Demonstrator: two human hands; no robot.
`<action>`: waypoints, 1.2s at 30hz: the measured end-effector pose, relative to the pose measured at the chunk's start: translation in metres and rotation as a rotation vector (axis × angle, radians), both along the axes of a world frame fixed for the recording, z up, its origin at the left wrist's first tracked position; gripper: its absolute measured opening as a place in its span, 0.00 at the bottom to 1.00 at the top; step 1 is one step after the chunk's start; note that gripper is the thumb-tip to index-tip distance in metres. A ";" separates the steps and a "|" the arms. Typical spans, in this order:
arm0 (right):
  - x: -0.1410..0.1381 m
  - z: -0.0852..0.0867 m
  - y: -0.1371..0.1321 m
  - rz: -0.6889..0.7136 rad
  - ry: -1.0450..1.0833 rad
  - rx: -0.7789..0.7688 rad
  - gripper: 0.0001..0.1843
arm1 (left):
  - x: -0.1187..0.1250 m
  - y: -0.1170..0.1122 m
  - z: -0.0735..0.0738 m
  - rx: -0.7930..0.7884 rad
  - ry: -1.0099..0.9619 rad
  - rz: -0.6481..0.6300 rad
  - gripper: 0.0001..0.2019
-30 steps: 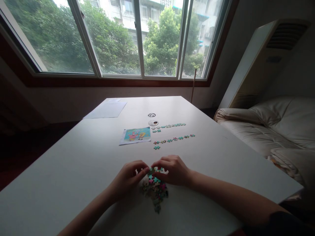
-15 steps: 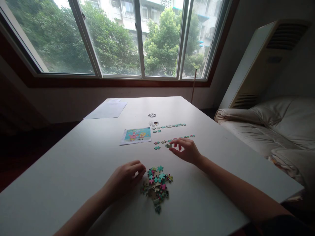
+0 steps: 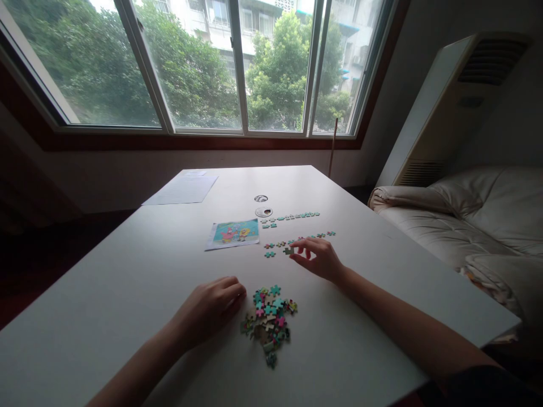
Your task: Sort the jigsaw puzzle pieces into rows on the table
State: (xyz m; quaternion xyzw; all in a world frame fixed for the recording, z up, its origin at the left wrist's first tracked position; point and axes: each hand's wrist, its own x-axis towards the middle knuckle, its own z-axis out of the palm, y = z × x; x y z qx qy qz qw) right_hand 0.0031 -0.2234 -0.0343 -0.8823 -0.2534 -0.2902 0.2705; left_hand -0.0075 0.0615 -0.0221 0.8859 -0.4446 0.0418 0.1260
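Observation:
My right hand (image 3: 317, 257) pinches a jigsaw puzzle piece (image 3: 289, 251) between thumb and fingertips, just over the table near a row of pieces. It shows a dull greenish side. My left hand (image 3: 217, 302) rests on the table with curled fingers, left of a heap of puzzle pieces (image 3: 268, 311) and apart from it. Whatever those fingers may hold is hidden. The heap mixes teal, pink, yellow and bare cardboard sides. Beyond the right hand lie a nearer row of pieces (image 3: 281, 244) and a farther row (image 3: 297, 216). A cartoon reference picture (image 3: 233, 233) lies left of them.
The white table (image 3: 127, 294) has two round grommets (image 3: 263, 212) beyond the rows. Paper sheets (image 3: 182, 189) lie at its far left corner. A pale leather sofa (image 3: 424, 215) stands to the right, and a window spans the far wall.
My left hand has drawn slightly left, away from the heap. My right hand keeps its pinch on the puzzle piece at nearly the same spot.

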 end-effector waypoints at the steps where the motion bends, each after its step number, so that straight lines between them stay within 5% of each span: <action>1: 0.000 0.000 0.000 0.001 0.001 -0.001 0.13 | 0.001 0.000 -0.001 0.000 -0.007 -0.003 0.12; 8: 0.007 0.007 0.000 -0.009 0.085 -0.036 0.12 | 0.000 -0.002 -0.001 0.007 -0.041 -0.027 0.12; 14: 0.062 0.017 -0.013 -0.105 0.330 -0.148 0.11 | -0.003 -0.004 0.000 0.045 -0.050 -0.027 0.12; 21: 0.116 0.005 -0.017 -0.228 0.448 -0.198 0.12 | -0.004 -0.003 0.003 0.089 -0.055 -0.026 0.12; 36: 0.125 0.000 -0.008 -0.254 0.501 -0.241 0.11 | -0.005 -0.004 0.004 0.099 -0.054 -0.031 0.12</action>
